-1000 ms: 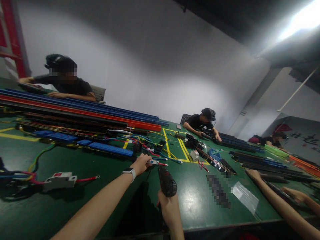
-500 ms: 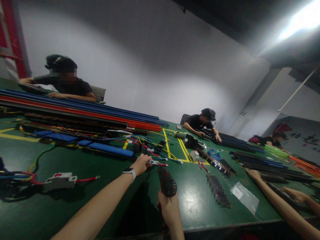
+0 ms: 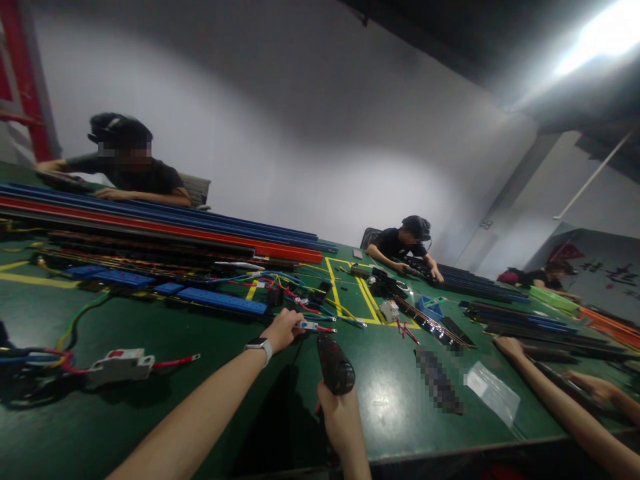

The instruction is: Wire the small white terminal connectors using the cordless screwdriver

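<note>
My left hand (image 3: 284, 329), a watch on its wrist, is closed around a small breaker (image 3: 307, 325) with a blue part. A short red wire (image 3: 326, 329) with a metal lug sticks out of its right side. My right hand (image 3: 341, 410) grips a black power drill (image 3: 336, 365) by the handle, its front end close to that breaker. The drill's tip is too small to make out. Behind my left hand lie a blue socket strip (image 3: 223, 300) and a tangle of coloured wires (image 3: 300, 293). A white breaker (image 3: 123, 367) with red wire lies at the left.
Long blue and orange rails (image 3: 290, 251) run along the back of the green table (image 3: 390, 433). To the right lie a plastic bag (image 3: 493, 393), a blue bin (image 3: 431, 307) and another white breaker (image 3: 390, 310). A co-worker's arms (image 3: 560, 393) reach in at the right; other people work behind.
Both my hands keep their place, with the drill still close to the breaker. The view has shifted very slightly.
</note>
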A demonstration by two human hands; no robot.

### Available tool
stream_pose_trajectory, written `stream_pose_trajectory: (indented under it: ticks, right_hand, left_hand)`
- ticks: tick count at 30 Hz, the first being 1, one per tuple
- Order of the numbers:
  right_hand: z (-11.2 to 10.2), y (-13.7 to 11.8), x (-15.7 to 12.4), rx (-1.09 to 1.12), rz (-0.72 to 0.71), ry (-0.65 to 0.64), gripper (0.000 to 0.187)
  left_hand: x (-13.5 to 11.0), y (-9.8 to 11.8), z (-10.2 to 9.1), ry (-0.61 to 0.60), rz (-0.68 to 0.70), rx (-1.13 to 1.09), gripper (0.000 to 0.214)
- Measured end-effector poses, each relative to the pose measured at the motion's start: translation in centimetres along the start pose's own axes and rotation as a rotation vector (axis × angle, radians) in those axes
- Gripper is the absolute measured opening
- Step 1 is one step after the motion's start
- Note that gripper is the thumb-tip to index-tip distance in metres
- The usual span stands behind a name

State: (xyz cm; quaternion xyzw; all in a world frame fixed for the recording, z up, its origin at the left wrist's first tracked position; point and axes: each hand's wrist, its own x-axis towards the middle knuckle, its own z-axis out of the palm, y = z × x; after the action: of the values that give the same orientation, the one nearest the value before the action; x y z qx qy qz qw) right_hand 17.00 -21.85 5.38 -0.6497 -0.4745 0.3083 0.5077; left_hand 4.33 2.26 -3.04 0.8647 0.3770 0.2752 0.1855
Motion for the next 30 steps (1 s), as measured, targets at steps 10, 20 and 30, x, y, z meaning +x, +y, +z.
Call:
stream_pose_trajectory:
  ticks: [10, 20, 30]
  right_hand:
    - [0.0, 0.3, 0.1, 0.013, 0.002, -0.002, 0.018]
    - [0.2, 0.6, 0.3, -0.002, 0.023, -0.002, 0.019]
    - [0.1, 1.0, 0.3, 0.000, -0.011, -0.006, 0.018]
  left_hand:
    - [0.0, 0.0, 0.0, -0.007, 0.005, -0.002, 0.017]
    - [0.0, 0.0, 0.0, 0.001, 0.011, 0.008, 0.017]
    - [0.0, -0.1, 0.0, 0.000, 0.004, -0.007, 0.015]
